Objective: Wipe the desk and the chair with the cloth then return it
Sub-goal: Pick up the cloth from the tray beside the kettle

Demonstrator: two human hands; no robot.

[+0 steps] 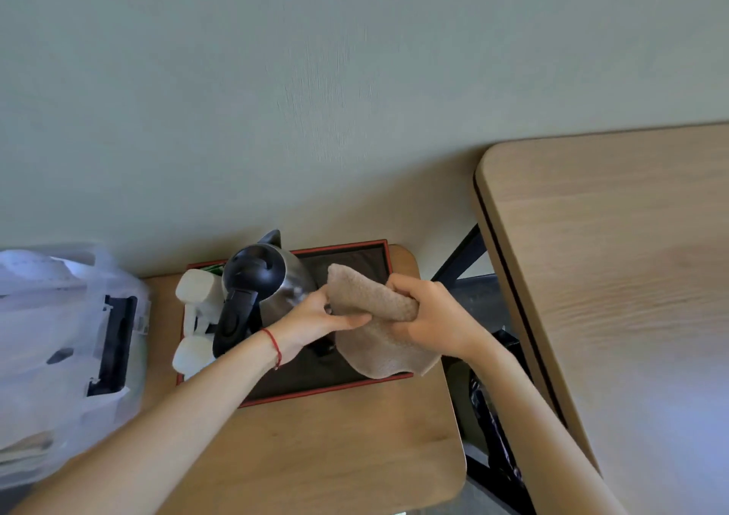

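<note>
A beige cloth (371,297) is held in both my hands above a dark tray (315,380) with a red rim. My right hand (430,317) grips the cloth's bunched right part, with a loose flap hanging below it. My left hand (319,315) pinches the cloth's left edge, beside the kettle. The light wooden desk (615,262) fills the right side of the view, apart from my hands. No chair is visible.
The tray sits on a lower wooden shelf (335,447) against the wall, holding a steel kettle (260,285) with a black lid and two white cups (197,289). A white plastic bag (67,356) lies at the left. A black metal frame (465,254) stands between shelf and desk.
</note>
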